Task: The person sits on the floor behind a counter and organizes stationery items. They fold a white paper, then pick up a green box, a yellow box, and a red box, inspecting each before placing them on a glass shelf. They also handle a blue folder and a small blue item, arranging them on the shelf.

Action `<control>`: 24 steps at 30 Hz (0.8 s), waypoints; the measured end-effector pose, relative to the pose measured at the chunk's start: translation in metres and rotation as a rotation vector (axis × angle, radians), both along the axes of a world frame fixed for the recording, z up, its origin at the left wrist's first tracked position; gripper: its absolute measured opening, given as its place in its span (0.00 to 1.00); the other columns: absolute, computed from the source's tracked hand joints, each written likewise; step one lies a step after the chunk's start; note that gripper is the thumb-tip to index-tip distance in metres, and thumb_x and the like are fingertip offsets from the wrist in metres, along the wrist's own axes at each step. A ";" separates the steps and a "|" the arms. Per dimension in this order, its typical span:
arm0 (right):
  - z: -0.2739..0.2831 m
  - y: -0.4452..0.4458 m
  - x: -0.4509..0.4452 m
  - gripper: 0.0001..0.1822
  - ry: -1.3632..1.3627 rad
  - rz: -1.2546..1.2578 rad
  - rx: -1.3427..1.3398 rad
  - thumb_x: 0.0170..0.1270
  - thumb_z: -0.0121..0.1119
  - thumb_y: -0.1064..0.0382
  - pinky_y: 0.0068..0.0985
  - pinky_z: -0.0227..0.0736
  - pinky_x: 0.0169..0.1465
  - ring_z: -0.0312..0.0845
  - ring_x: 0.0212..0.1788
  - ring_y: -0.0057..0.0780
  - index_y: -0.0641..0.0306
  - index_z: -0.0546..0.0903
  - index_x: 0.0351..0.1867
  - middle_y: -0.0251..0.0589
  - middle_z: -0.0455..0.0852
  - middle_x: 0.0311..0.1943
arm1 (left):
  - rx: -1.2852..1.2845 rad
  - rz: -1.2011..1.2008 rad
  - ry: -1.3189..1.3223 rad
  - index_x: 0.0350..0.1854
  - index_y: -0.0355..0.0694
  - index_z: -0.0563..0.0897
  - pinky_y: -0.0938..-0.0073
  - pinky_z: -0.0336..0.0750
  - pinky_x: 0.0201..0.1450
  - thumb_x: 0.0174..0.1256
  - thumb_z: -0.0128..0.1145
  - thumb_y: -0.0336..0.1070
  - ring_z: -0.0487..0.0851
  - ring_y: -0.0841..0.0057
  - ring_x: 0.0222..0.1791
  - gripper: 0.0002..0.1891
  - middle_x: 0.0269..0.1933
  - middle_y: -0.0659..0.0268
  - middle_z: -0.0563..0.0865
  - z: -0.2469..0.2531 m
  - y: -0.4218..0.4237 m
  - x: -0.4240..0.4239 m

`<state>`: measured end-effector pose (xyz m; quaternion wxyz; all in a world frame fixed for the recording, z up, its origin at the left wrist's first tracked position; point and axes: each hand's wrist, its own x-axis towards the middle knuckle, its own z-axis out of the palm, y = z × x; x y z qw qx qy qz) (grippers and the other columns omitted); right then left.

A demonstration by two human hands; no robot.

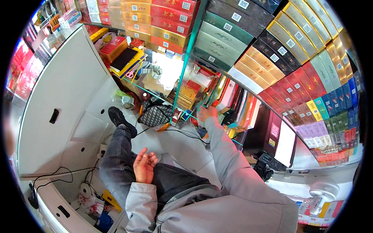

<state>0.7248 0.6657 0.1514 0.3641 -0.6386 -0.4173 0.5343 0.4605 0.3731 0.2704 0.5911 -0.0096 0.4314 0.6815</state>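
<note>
My left hand (144,166) rests palm up above my lap, fingers slightly curled and apart, holding nothing. My right arm reaches forward to the glass shelf under the counter, and my right hand (207,113) is at its edge, beside a row of upright flat boxes and packets (230,94). Something clear, perhaps a plastic wrapper or cup (201,115), is by its fingers; whether they grip it cannot be told. Left of this hand are a stack of gold and red boxes (188,94) and small boxes. A patterned black and white bag (156,113) lies on the floor.
Cartons (221,43) are stacked above the glass shelves. A monitor (279,139) and a card terminal (271,162) stand at right. A white cabinet (58,102) is at left. Black cables (183,133) cross the floor. Pink scissors (130,74) lie on the shelf.
</note>
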 end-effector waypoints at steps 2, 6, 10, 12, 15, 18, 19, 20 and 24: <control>-0.016 0.024 -0.003 0.11 0.189 -0.149 -0.005 0.55 0.59 0.57 0.42 0.73 0.22 0.79 0.22 0.41 0.63 0.74 0.30 0.44 0.79 0.21 | -0.010 0.003 0.007 0.58 0.36 0.72 0.71 0.80 0.45 0.70 0.49 0.33 0.83 0.73 0.40 0.16 0.43 0.57 0.82 0.001 0.001 0.001; -0.015 0.048 -0.049 0.09 -0.097 -0.315 0.137 0.53 0.59 0.62 0.44 0.73 0.21 0.78 0.20 0.39 0.61 0.72 0.28 0.43 0.78 0.23 | -0.029 0.029 0.030 0.58 0.36 0.71 0.71 0.80 0.45 0.70 0.48 0.33 0.83 0.73 0.40 0.16 0.43 0.57 0.82 -0.001 -0.005 -0.003; -0.050 0.080 -0.004 0.10 0.087 -0.277 0.046 0.52 0.61 0.62 0.46 0.75 0.28 0.80 0.28 0.42 0.63 0.76 0.34 0.45 0.80 0.27 | 0.000 -0.019 -0.004 0.58 0.36 0.71 0.71 0.80 0.45 0.70 0.48 0.33 0.83 0.73 0.40 0.16 0.43 0.58 0.82 -0.002 0.005 0.003; -0.036 0.062 -0.019 0.11 -0.239 -0.264 0.098 0.52 0.61 0.61 0.45 0.75 0.31 0.81 0.30 0.42 0.63 0.76 0.35 0.46 0.80 0.29 | -0.012 0.003 0.008 0.58 0.36 0.71 0.71 0.80 0.45 0.70 0.48 0.33 0.83 0.74 0.40 0.16 0.43 0.58 0.82 -0.001 0.001 0.000; 0.032 0.038 -0.022 0.12 -0.760 -0.211 0.152 0.52 0.61 0.60 0.43 0.75 0.34 0.81 0.33 0.43 0.63 0.77 0.37 0.46 0.81 0.32 | -0.021 0.024 0.020 0.58 0.35 0.71 0.71 0.80 0.45 0.70 0.48 0.32 0.83 0.74 0.39 0.16 0.43 0.58 0.82 0.000 -0.003 -0.003; 0.077 0.030 0.001 0.14 -1.029 -0.120 0.139 0.52 0.61 0.60 0.42 0.76 0.38 0.81 0.36 0.43 0.63 0.78 0.38 0.47 0.81 0.35 | -0.008 -0.001 0.009 0.58 0.35 0.71 0.70 0.80 0.45 0.70 0.48 0.32 0.83 0.73 0.39 0.16 0.43 0.58 0.82 -0.004 -0.002 -0.001; 0.087 0.031 0.004 0.14 -1.079 -0.080 0.128 0.52 0.61 0.59 0.42 0.76 0.39 0.81 0.38 0.44 0.63 0.79 0.39 0.47 0.82 0.36 | -0.006 -0.002 0.007 0.58 0.35 0.71 0.70 0.80 0.45 0.70 0.48 0.32 0.83 0.73 0.39 0.16 0.43 0.58 0.82 -0.004 0.000 -0.001; 0.093 0.033 0.005 0.15 -1.117 -0.036 0.101 0.52 0.61 0.59 0.41 0.76 0.40 0.81 0.39 0.44 0.63 0.79 0.39 0.48 0.82 0.37 | -0.010 -0.001 0.006 0.58 0.35 0.71 0.70 0.80 0.45 0.70 0.48 0.32 0.83 0.73 0.39 0.16 0.43 0.58 0.82 -0.004 -0.001 -0.001; 0.119 0.049 0.005 0.17 -1.203 0.114 -0.002 0.52 0.60 0.58 0.39 0.76 0.44 0.81 0.43 0.45 0.64 0.80 0.42 0.49 0.82 0.41 | -0.013 0.004 0.002 0.58 0.35 0.72 0.71 0.80 0.45 0.70 0.48 0.32 0.83 0.73 0.39 0.16 0.43 0.57 0.82 -0.002 0.000 -0.001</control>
